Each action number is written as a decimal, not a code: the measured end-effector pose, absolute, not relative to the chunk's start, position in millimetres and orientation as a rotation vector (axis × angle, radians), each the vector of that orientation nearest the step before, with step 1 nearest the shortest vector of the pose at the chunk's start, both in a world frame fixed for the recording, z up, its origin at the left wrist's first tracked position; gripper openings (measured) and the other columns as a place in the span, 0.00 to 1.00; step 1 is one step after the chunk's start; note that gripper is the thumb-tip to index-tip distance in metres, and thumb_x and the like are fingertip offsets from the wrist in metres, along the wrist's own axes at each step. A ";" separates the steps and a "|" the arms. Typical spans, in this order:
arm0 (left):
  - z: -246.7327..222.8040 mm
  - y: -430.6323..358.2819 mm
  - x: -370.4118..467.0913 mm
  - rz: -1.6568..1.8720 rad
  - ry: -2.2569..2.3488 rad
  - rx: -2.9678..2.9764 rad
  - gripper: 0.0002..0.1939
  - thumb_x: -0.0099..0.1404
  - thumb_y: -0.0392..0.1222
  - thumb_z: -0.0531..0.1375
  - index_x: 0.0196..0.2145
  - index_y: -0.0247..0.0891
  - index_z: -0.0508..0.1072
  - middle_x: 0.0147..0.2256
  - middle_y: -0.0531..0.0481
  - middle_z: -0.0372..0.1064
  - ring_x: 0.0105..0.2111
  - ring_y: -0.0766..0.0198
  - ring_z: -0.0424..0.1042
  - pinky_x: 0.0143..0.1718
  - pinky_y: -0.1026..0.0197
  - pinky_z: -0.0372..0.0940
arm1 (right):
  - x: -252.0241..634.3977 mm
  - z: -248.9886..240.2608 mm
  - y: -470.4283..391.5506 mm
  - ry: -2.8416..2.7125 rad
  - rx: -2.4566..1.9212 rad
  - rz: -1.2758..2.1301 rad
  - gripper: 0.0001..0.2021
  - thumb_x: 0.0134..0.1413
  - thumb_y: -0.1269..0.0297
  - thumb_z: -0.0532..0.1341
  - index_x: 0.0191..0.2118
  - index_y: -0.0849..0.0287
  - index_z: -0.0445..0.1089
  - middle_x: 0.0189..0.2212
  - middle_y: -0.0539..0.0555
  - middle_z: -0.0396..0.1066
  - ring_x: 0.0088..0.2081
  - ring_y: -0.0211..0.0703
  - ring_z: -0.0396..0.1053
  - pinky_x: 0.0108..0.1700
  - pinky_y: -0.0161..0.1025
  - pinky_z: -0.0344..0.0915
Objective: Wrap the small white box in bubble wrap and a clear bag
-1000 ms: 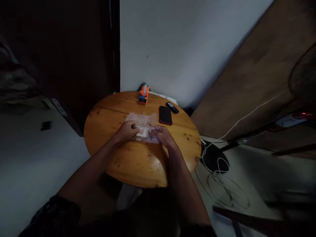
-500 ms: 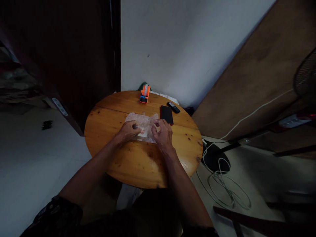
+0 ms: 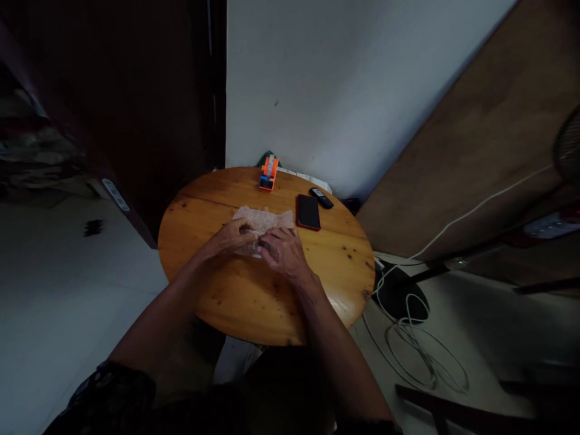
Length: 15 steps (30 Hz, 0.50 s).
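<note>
A sheet of clear bubble wrap (image 3: 256, 217) lies on the round wooden table (image 3: 254, 308). At its left side is my left hand (image 3: 232, 235), thumb and fingers closed at the wrap's middle. My right hand (image 3: 283, 251) bends over the right half, its thumb and fingertips pressed together on the wrap close to the left fingertips. Both hands cover much of the front of the sheet, and whatever lies inside it is hidden.
Behind the wrap stands an orange tape dispenser (image 3: 269, 173). A dark phone with a red edge (image 3: 308, 212) and a small black handset (image 3: 321, 197) lie to the right. A white wall (image 3: 344, 90) rises behind the table; a coiled cable (image 3: 417, 344) is on the floor.
My right hand has moved left and down across the wrap, closing the gap to my left hand. The pale printed patch seen between the hands before is now covered.
</note>
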<state>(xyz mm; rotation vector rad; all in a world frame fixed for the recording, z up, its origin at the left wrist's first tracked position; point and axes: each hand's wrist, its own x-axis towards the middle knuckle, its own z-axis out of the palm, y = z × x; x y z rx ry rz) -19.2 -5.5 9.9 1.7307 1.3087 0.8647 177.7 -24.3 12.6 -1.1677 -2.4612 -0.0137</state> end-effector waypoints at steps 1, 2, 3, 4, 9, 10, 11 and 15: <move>12.6 -5.8 -25.0 0.871 1.304 1.736 0.18 0.51 0.48 0.59 0.38 0.37 0.72 0.32 0.53 0.68 0.32 0.63 0.66 0.33 0.63 0.60 | 177.2 13.0 -24.9 -2.478 -1.172 -0.014 0.13 0.61 0.60 0.61 0.47 0.58 0.77 0.48 0.58 0.76 0.49 0.51 0.66 0.50 0.47 0.53; 14.8 -5.9 -30.6 0.861 1.328 1.738 0.21 0.51 0.46 0.60 0.42 0.37 0.72 0.33 0.52 0.68 0.32 0.63 0.67 0.33 0.63 0.61 | 176.7 13.3 -25.4 -2.491 -1.178 -0.017 0.13 0.61 0.59 0.61 0.48 0.57 0.78 0.48 0.58 0.76 0.49 0.51 0.66 0.50 0.47 0.53; 16.5 -5.8 -35.7 0.832 1.369 1.748 0.23 0.51 0.44 0.59 0.46 0.36 0.71 0.32 0.53 0.68 0.31 0.63 0.67 0.31 0.63 0.60 | 176.2 13.5 -25.8 -2.502 -1.186 -0.024 0.14 0.62 0.59 0.61 0.49 0.56 0.78 0.48 0.58 0.75 0.50 0.52 0.65 0.50 0.47 0.53; 17.5 -5.5 -39.9 0.796 1.437 1.761 0.24 0.51 0.42 0.58 0.48 0.36 0.71 0.31 0.53 0.67 0.28 0.64 0.66 0.29 0.63 0.59 | 175.6 13.6 -26.3 -2.513 -1.192 -0.035 0.14 0.63 0.59 0.60 0.49 0.55 0.77 0.48 0.58 0.75 0.50 0.52 0.65 0.50 0.47 0.53; 12.7 -7.6 -49.4 0.613 1.807 1.845 0.24 0.55 0.37 0.56 0.51 0.36 0.71 0.29 0.52 0.70 0.27 0.62 0.67 0.29 0.62 0.59 | 171.9 12.3 -28.4 -2.552 -1.192 -0.150 0.15 0.66 0.57 0.57 0.52 0.52 0.76 0.48 0.58 0.73 0.48 0.52 0.63 0.50 0.49 0.51; 10.9 -9.8 -51.0 0.605 1.854 1.867 0.23 0.56 0.38 0.56 0.51 0.36 0.72 0.30 0.50 0.71 0.29 0.60 0.69 0.32 0.61 0.60 | 171.1 11.9 -28.8 -2.553 -1.194 -0.171 0.15 0.66 0.56 0.56 0.52 0.52 0.76 0.47 0.58 0.73 0.48 0.52 0.63 0.49 0.49 0.50; 9.0 -12.8 -53.1 0.604 1.893 1.881 0.23 0.58 0.41 0.57 0.51 0.36 0.71 0.32 0.49 0.73 0.32 0.59 0.71 0.33 0.61 0.61 | 170.3 11.6 -29.1 -2.552 -1.198 -0.187 0.15 0.66 0.56 0.56 0.51 0.52 0.76 0.47 0.58 0.73 0.48 0.52 0.62 0.49 0.49 0.50; 3.3 -27.1 -64.6 0.581 2.026 1.810 0.23 0.62 0.50 0.57 0.51 0.36 0.72 0.41 0.42 0.76 0.41 0.53 0.75 0.38 0.59 0.63 | 168.5 11.4 -30.0 -2.550 -1.201 -0.221 0.14 0.66 0.56 0.56 0.49 0.53 0.76 0.45 0.59 0.73 0.47 0.53 0.62 0.48 0.49 0.50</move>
